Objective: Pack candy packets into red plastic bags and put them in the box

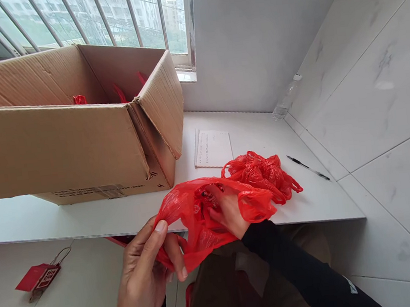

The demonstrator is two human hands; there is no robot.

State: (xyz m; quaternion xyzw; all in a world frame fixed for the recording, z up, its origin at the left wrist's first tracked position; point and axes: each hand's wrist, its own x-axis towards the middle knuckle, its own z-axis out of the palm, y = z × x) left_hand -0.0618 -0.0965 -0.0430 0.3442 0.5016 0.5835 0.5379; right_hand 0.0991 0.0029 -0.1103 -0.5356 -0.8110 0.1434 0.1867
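A thin red plastic bag (208,240) hangs with its mouth spread at the table's front edge. My left hand (145,260) pinches the bag's left rim between thumb and fingers. My right hand (230,210) reaches inside the bag, and its fingertips lie against small red packets (202,206) with pale printing. Whether those fingers grip a packet is hard to make out, since the red film and the packets partly hide them. Just behind the right hand, a second red plastic bag (263,171) lies bunched up on the table.
A large open cardboard box (58,146) stands on the white table (97,219) at left, with red items inside. Behind the bags lie a notebook (213,147) and, rightward, a pen (307,167). A plastic bottle (288,97) stands in the corner. A red paper bag (41,278) is on the floor.
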